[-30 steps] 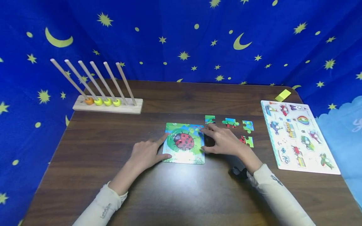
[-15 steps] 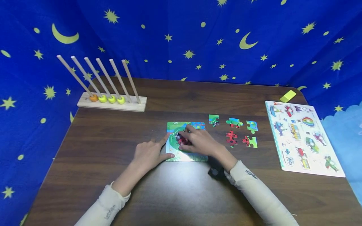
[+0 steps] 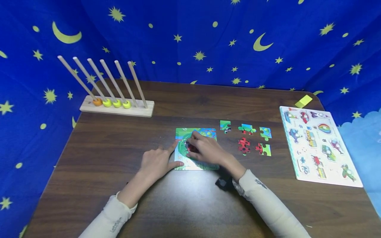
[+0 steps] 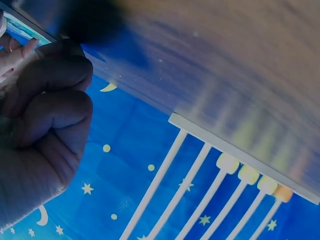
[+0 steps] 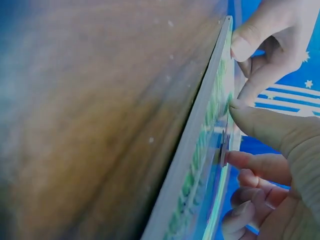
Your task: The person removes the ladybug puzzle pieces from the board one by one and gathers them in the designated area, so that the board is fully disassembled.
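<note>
The ladybug jigsaw board point(image 3: 196, 166) lies flat on the table, its middle partly covered by fingers. My left hand point(image 3: 154, 163) steadies its left side, index finger straight along the edge and thumb at the lower corner. Over the board, my right hand point(image 3: 208, 149) pinches a small puzzle piece point(image 5: 223, 148) between thumb and index finger. That piece stands slightly raised from the surface in the right wrist view. Several loose puzzle pieces lie to the right of the board, among them a red one point(image 3: 244, 146) and a green corner one point(image 3: 225, 126).
A wooden peg stand point(image 3: 119, 110) with orange and yellow beads is at the back left. On the right lies a white vehicle peg puzzle point(image 3: 321, 148), a yellow block point(image 3: 303, 101) beyond it. A blue starry curtain point(image 3: 190, 39) hangs behind the table.
My right hand has moved left from the board's right edge onto its middle, uncovering the red loose piece. It then shifts slightly further left. My left hand stays at the board's left side.
</note>
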Motion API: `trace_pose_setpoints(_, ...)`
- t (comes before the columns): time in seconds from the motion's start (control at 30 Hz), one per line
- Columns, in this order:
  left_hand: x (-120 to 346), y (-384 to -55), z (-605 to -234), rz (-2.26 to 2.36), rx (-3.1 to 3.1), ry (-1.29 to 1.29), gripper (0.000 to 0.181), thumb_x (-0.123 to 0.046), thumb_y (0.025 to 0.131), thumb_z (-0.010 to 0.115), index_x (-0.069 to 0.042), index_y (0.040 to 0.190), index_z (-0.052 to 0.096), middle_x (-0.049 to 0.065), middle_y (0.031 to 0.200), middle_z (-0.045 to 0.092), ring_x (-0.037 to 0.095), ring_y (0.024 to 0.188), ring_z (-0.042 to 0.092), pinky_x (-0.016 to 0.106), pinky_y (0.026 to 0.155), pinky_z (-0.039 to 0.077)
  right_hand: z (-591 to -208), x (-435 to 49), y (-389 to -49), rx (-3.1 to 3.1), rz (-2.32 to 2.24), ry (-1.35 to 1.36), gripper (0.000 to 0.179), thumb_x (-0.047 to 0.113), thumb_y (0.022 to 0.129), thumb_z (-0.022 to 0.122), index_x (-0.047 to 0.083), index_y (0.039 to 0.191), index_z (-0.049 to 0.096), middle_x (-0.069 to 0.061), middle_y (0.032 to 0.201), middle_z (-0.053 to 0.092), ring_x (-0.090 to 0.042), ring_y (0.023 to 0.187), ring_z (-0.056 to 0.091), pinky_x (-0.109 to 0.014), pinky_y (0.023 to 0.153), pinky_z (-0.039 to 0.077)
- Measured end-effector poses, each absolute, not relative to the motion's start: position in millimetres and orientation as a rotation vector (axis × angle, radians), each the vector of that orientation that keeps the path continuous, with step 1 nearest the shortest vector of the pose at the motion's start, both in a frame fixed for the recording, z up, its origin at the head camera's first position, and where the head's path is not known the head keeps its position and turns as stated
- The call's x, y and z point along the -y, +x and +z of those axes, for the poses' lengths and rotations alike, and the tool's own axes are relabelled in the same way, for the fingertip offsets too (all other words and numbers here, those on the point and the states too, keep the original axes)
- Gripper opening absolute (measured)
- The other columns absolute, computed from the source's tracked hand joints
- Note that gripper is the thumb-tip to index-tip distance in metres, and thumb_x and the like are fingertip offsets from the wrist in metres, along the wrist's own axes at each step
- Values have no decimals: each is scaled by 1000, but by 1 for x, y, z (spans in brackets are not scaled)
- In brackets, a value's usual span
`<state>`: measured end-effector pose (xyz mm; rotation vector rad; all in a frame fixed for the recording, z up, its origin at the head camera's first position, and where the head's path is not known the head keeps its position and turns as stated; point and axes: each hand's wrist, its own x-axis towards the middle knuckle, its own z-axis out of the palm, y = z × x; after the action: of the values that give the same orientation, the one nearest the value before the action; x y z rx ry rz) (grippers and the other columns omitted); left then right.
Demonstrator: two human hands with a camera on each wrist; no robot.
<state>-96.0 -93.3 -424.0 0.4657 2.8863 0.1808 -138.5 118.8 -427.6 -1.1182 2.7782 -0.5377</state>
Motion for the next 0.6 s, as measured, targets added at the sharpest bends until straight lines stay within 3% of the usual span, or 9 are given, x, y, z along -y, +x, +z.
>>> trace_pose_setpoints(0.37,93,-96,-425,183,-2895,459,86,-73,82,60,-29,153,39,22,95,69,21,50,46,33,45,38,-429,-112,-131,-2957,-524,-1086,45,32,83,81,2,116,70,-5,98,56,-13,73,56,-26,57,48)
trace_pose_setpoints(0.6,94,-96,-423,205,-2872,449,85,-72,83,59,-29,154,37,25,110,69,22,51,47,33,46,39,-428,-111,-134,-2931,-511,-1023,36,32,86,78,5,109,73,-4,94,56,-11,68,51,-24,54,43)
